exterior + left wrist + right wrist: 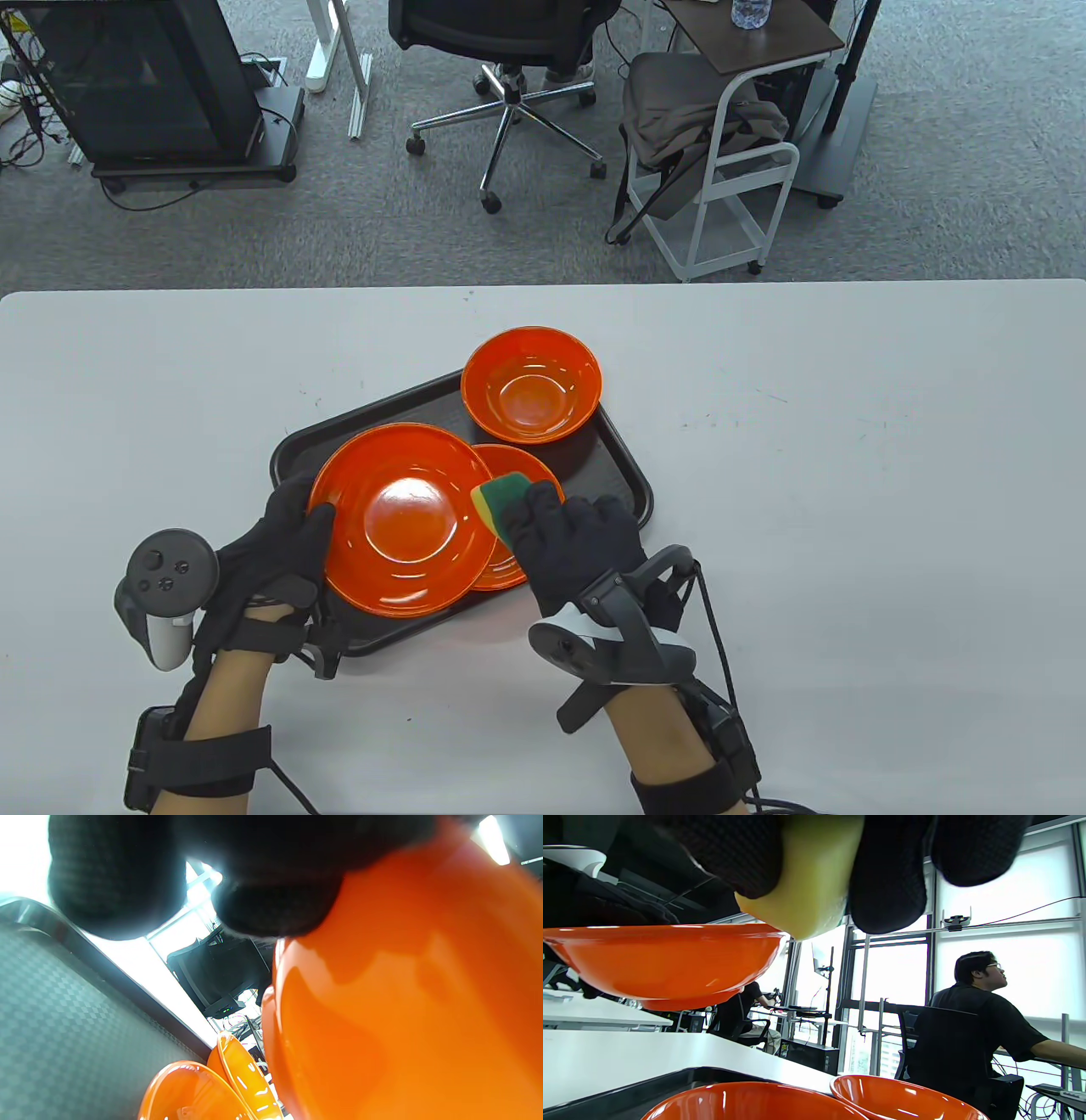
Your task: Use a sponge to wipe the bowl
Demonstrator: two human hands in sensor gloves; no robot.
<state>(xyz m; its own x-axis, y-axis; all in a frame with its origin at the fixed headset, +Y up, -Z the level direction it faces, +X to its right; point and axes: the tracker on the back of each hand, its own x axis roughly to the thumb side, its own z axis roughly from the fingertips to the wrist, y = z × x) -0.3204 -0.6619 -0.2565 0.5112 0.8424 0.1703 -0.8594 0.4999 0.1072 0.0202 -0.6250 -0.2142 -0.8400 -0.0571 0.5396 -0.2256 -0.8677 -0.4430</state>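
Orange and glossy, the large bowl (399, 518) is lifted off the dark tray (624, 463), as the right wrist view shows it hanging clear above the tray and the desk (848, 509). The left hand (271, 552) grips it at its near-left rim, thumb lying over the lip and the other fingers (271, 912) curled under the outer wall, seen pressing the orange underside in the left wrist view. Raising it this way probably steadies the bowl and turns its inside toward the other hand, so the wipe meets resistance instead of pushing the bowl across the tray.

The right hand (577, 539) holds the sponge (496, 501), yellow foam with a green scouring face, pinched between thumb and fingers (886, 878) so that one end sticks out past the fingertips. That free end sits just at the bowl's right rim, above a smaller orange dish (517, 475) lying partly beneath the bowl. Whether the sponge already touches the rim cannot be told from the table view; the right wrist view shows it very close to the lip.

A second deep bowl (532, 384) rests at the tray's far edge, well apart from both hands.

Judging by this, the wiping stroke is about to start or only at the rim; the bowl's middle shows no sponge on it.
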